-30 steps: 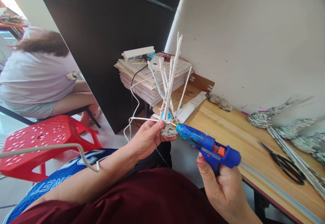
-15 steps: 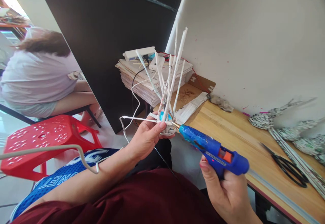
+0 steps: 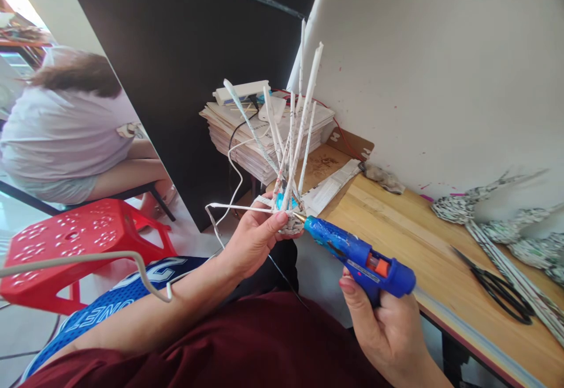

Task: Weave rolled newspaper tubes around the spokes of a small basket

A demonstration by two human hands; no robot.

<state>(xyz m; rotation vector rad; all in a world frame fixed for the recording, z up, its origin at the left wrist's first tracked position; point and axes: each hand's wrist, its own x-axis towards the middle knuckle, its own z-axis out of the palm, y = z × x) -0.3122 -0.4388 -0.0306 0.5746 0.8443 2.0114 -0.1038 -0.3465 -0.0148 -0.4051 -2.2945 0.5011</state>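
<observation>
A small woven paper basket (image 3: 292, 223) sits in my left hand (image 3: 255, 238), thumb on its near rim and fingers around its far side. Several rolled-paper stakes (image 3: 303, 124) rise from it, and something blue shows inside. One white paper strand (image 3: 235, 206) runs out leftward past my thumb. My right hand (image 3: 388, 323) is wrapped around the handle of a blue hot glue gun (image 3: 361, 256). Its metal nozzle points left, at or very near the basket's right rim; whether it touches, I cannot tell. A clear glue stick (image 3: 476, 329) extends from its rear.
On the wooden table (image 3: 396, 218) lie black scissors (image 3: 496, 288), rolled paper sticks (image 3: 515, 270), woven paper pieces (image 3: 458, 206) and a grey rag (image 3: 381, 176). Behind stands a paper stack (image 3: 247, 147) bearing a power strip (image 3: 242, 90). Left are a red stool (image 3: 74, 241) and a seated person (image 3: 74, 135).
My right hand has moved the glue gun slightly left, bringing its nozzle closer over the basket's rim. The stakes have tipped slightly left; my left hand keeps its grip.
</observation>
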